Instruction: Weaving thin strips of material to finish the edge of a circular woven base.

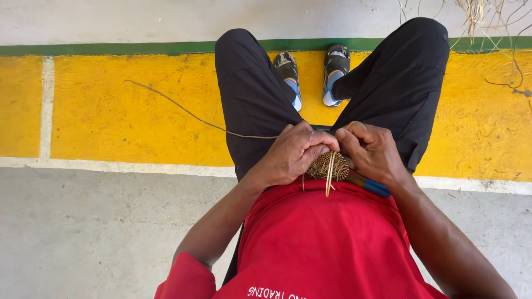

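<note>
Coil (327, 165): in the lap, between both hands, touching each. Left hand (291, 154) on its left side; right hand (372, 150) on its right. Loose strips (330, 176) hang from the coil toward the body. Tool (368, 184): under the right hand, pointing right, just beside the coil. Long strand (183, 109): runs from the left hand out to the left, across the left thigh, over the floor (111, 221). Feet (313, 75): between the knees, beyond the hands. Loose fibres (493, 22): far right corner, well apart from the coil.
</note>
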